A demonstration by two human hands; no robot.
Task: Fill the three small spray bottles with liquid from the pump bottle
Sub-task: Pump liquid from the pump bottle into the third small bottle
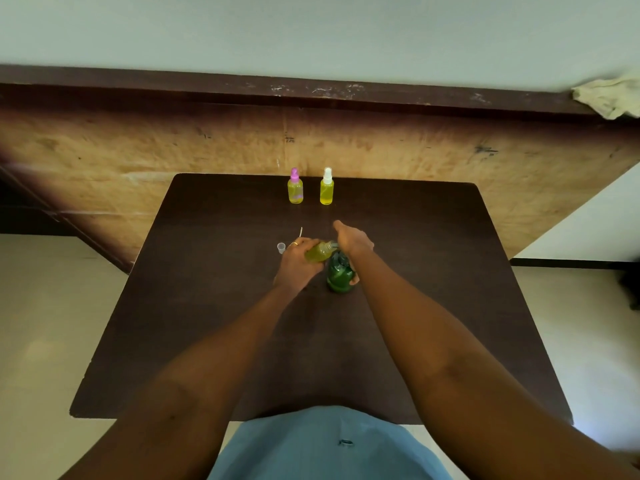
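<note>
So, mid-table: our left hand (298,263) was wrapped round the third spray bottle (319,252). Its top was off and it was tilted over, mouth toward the head of the pump bottle (340,274). Mouth and nozzle looked touching, but the hands hid the exact joint. Yellow-green liquid showed inside the tilted bottle; we could not read the level.

Our right hand (353,239) sat on top of the green pump bottle, palm over the pump head. One finger stretched away from us, and a fingertip curled round the bottle's right side. Both hands were clamped, left on the small bottle and right on the pump bottle.

The pump bottle stood upright on the dark table (433,306), just right of the left hand. A ring (293,243) showed on a left finger. A clear cap (281,248) stood just left of that hand, with a thin white tube (301,232) just beyond it.

At the far edge the pink-topped spray bottle (295,188) and white-topped spray bottle (327,188) stood upright side by side, not touching. Both were capped and held yellow liquid. A wooden panel (173,150) stood behind the table, and a pale cloth (609,97) lay on the ledge (207,86) at top right.
</note>
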